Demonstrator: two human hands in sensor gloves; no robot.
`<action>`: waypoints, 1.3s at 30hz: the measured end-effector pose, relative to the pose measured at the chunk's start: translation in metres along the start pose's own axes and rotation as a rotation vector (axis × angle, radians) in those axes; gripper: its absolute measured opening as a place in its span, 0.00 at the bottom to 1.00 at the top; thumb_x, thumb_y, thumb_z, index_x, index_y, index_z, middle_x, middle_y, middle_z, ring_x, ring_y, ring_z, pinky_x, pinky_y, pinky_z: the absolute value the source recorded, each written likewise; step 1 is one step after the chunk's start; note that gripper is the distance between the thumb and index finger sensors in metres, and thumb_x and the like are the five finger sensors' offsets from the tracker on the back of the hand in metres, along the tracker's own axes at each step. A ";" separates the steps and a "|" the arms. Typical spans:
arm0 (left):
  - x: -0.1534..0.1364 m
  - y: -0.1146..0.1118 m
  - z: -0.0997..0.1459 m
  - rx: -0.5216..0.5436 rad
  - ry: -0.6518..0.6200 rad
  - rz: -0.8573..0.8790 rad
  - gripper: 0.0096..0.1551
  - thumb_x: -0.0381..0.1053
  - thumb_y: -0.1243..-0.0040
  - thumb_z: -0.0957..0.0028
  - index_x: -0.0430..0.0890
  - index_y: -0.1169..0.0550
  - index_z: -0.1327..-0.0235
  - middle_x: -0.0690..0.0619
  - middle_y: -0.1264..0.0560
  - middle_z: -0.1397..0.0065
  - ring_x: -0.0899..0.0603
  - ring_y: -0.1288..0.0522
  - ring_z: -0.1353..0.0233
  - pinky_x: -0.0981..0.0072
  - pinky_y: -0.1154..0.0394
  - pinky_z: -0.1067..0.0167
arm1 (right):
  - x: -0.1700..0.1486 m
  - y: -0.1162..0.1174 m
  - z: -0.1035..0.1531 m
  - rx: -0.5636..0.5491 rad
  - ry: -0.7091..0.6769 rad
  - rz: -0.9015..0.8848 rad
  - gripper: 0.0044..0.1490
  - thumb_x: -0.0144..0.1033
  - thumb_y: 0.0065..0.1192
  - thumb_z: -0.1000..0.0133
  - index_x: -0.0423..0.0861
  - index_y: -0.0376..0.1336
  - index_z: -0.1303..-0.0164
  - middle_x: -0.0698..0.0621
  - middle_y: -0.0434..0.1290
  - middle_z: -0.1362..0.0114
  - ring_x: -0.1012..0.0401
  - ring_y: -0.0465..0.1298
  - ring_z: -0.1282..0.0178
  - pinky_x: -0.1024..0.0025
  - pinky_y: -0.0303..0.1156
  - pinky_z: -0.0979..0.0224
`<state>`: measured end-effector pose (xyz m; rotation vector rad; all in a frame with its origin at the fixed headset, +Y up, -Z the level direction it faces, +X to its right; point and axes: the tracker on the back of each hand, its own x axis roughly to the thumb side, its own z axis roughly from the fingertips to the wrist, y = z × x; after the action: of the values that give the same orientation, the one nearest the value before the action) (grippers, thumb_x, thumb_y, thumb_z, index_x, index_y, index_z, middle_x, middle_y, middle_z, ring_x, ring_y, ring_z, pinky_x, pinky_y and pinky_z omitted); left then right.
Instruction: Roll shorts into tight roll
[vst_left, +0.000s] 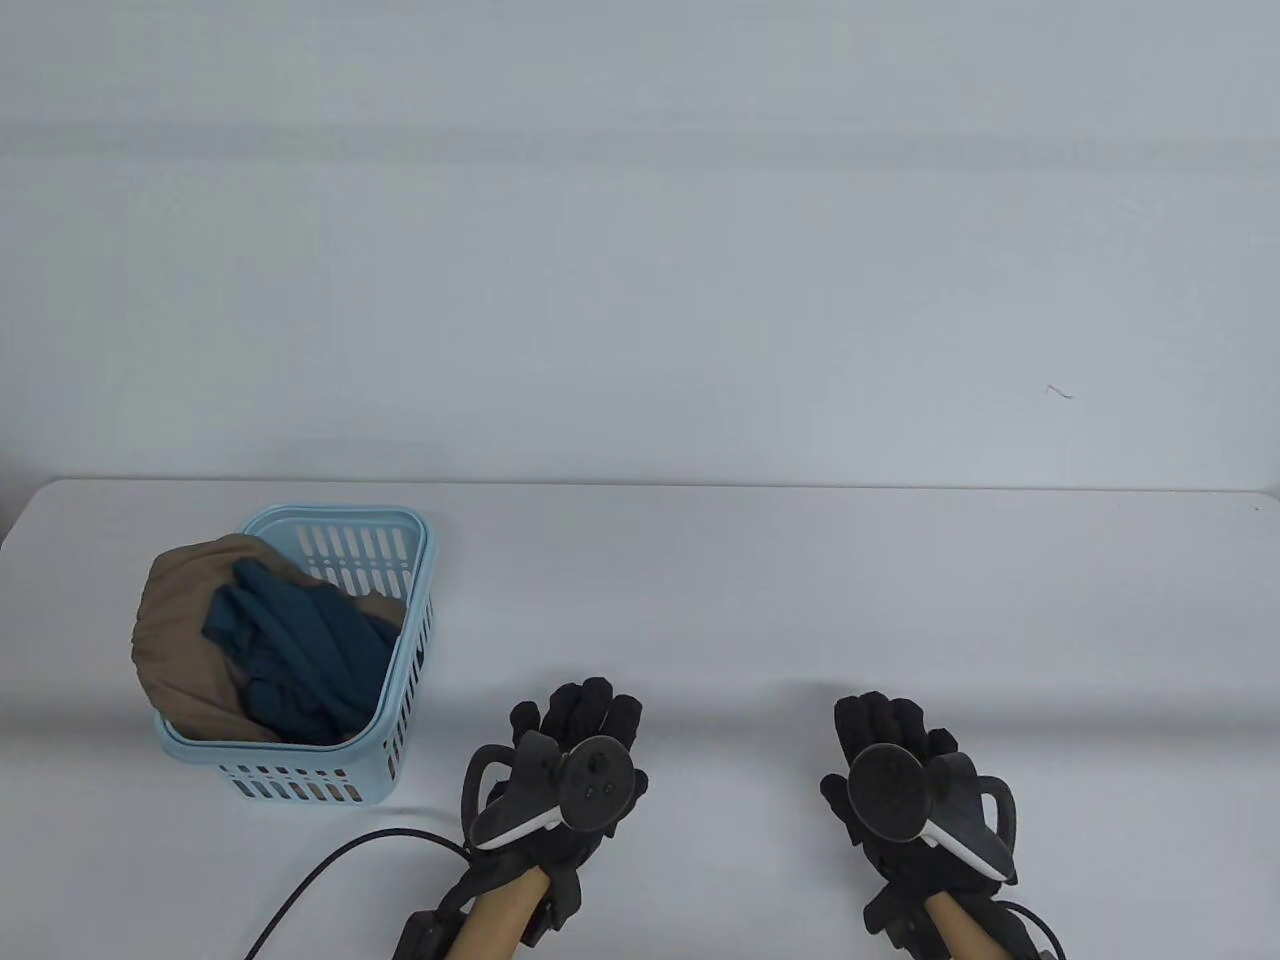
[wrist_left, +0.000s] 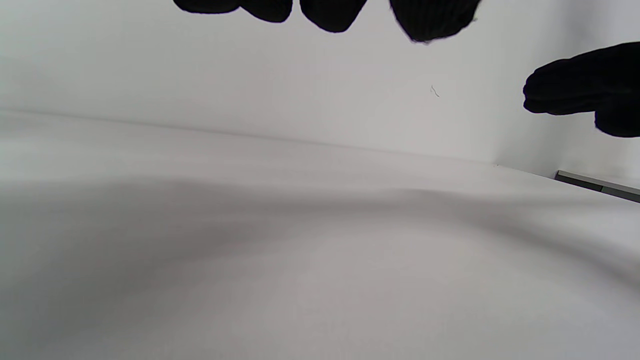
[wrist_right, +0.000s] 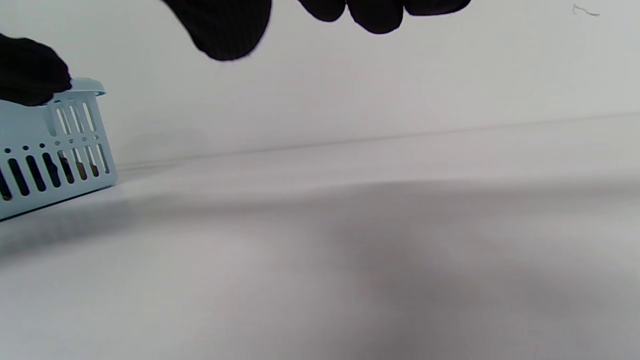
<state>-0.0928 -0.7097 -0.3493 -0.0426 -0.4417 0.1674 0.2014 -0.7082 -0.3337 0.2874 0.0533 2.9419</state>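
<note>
A light blue slotted basket (vst_left: 405, 660) stands on the white table at the left; the right wrist view shows its side (wrist_right: 50, 160). Inside it lie crumpled dark teal shorts (vst_left: 300, 650) on top of a tan garment (vst_left: 175, 630) that bulges over the left rim. My left hand (vst_left: 580, 715) hovers palm down over the table near the front edge, just right of the basket, its fingers relaxed and holding nothing. My right hand (vst_left: 885, 725) hovers the same way further right, with nothing in it. Both wrist views show only gloved fingertips (wrist_left: 330, 15) (wrist_right: 225, 35) above bare tabletop.
A black cable (vst_left: 330, 875) runs from my left wrist across the table's front left. The white table (vst_left: 800, 600) stretches wide behind and between the hands, ending at a plain white wall.
</note>
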 end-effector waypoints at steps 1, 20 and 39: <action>-0.001 0.001 0.000 0.002 0.002 -0.001 0.41 0.57 0.54 0.41 0.40 0.46 0.19 0.33 0.51 0.15 0.22 0.49 0.18 0.19 0.54 0.33 | 0.000 0.000 0.000 0.002 -0.001 0.000 0.48 0.45 0.50 0.39 0.38 0.38 0.16 0.35 0.42 0.13 0.36 0.44 0.14 0.28 0.41 0.23; -0.107 0.139 0.023 0.041 0.255 -0.120 0.43 0.57 0.52 0.41 0.40 0.47 0.18 0.33 0.53 0.14 0.22 0.52 0.17 0.18 0.56 0.33 | -0.004 0.007 -0.001 0.038 0.004 -0.019 0.47 0.44 0.50 0.39 0.38 0.38 0.16 0.35 0.42 0.13 0.35 0.44 0.15 0.28 0.41 0.23; -0.206 0.138 0.012 -0.252 0.541 -0.245 0.49 0.58 0.45 0.45 0.43 0.52 0.18 0.36 0.56 0.14 0.24 0.55 0.15 0.19 0.58 0.31 | -0.003 0.016 -0.002 0.094 0.015 -0.010 0.47 0.44 0.50 0.39 0.37 0.38 0.16 0.35 0.43 0.13 0.35 0.45 0.15 0.28 0.41 0.23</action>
<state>-0.3029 -0.6087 -0.4361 -0.2737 0.0764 -0.1424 0.2006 -0.7246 -0.3351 0.2780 0.1945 2.9361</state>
